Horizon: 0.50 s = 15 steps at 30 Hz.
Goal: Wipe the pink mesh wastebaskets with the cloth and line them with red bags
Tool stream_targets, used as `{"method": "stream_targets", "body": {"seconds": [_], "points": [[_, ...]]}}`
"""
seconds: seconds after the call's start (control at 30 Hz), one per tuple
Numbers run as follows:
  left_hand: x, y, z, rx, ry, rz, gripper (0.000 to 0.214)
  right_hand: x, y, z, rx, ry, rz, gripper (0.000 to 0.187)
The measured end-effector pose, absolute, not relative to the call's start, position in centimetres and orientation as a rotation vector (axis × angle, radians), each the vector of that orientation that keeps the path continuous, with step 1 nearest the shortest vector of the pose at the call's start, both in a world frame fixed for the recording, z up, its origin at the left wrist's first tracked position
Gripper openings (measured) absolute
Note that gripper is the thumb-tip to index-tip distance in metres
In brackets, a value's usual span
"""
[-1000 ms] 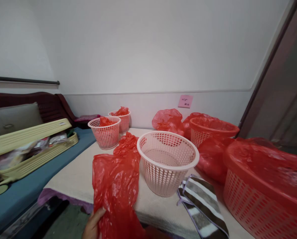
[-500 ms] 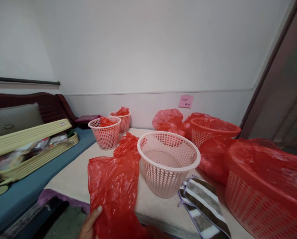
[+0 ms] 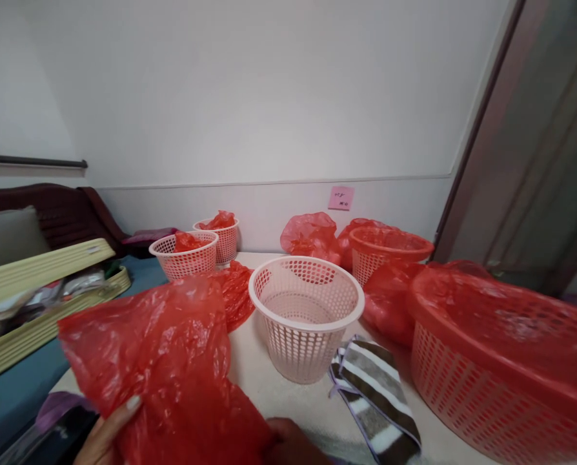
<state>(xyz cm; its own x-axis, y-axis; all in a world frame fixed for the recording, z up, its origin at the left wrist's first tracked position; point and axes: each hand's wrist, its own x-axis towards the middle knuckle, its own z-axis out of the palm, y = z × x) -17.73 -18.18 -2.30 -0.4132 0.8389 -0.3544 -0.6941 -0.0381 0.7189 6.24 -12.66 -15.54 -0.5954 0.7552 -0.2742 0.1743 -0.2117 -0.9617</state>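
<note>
A red plastic bag (image 3: 172,374) is held up at the lower left, in front of the table. My left hand (image 3: 107,434) grips its left side, thumb on the near face and the other fingers hidden behind the film. At the bag's lower right edge, my right hand (image 3: 293,442) is closed on it, dark and cut off by the frame bottom. Beyond the bag stands an upright pale pink plastic basket (image 3: 301,349), with no liner in it. Another crumpled red bag (image 3: 237,294) lies on the table left of that basket.
Two pink baskets (image 3: 192,261) with red bags inside stand at the back left. A striped cloth (image 3: 378,394) lies right of centre. Red baskets (image 3: 492,381) and a bulging red bag (image 3: 390,303) line the right. A pink note (image 3: 341,198) is on the wall.
The red bag has swung left and spread wider, with my left hand moving left along with it. More of my right hand shows. The view has turned slightly right.
</note>
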Motion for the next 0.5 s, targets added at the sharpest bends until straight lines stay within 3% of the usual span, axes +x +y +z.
{"method": "stream_targets", "body": {"seconds": [0.17,0.5], "points": [[-17.6,-17.7,-0.3,0.401,1.155,1.855,0.066,6.1,-11.9,-16.6,-0.921,-1.350,1.996,0.024],[-14.5,-15.9,7.9,0.557,0.956,2.077,0.044,5.6,-11.5,-19.4,-1.174,-1.423,1.831,0.031]]}}
